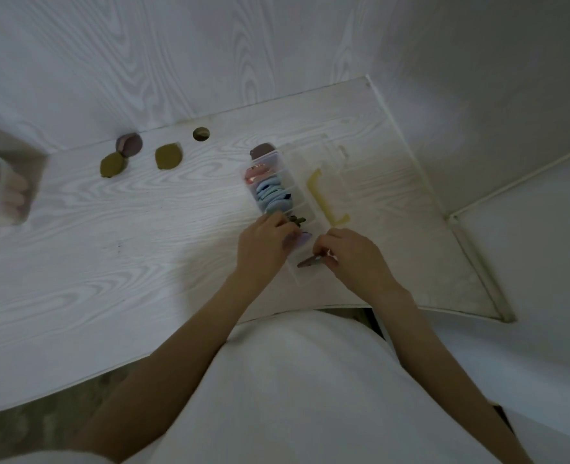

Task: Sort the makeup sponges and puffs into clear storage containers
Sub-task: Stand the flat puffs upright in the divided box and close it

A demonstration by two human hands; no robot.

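The right hand (350, 256) pinches a thin brownish puff (310, 261) between thumb and fingertips, holding it edge-on over the near end of the clear divided container (278, 192), while the left hand (263, 242) has its fingers curled together against the container's near left side, touching a lilac puff (298, 241) in the compartment there. Farther along the container, blue puffs (273, 197) and a pink one (255, 172) stand packed in compartments, its yellow-handled lid (323, 195) open to the right. Across the white table (109, 246) lie 3 olive puffs (168, 157) and 1 mauve puff (130, 144).
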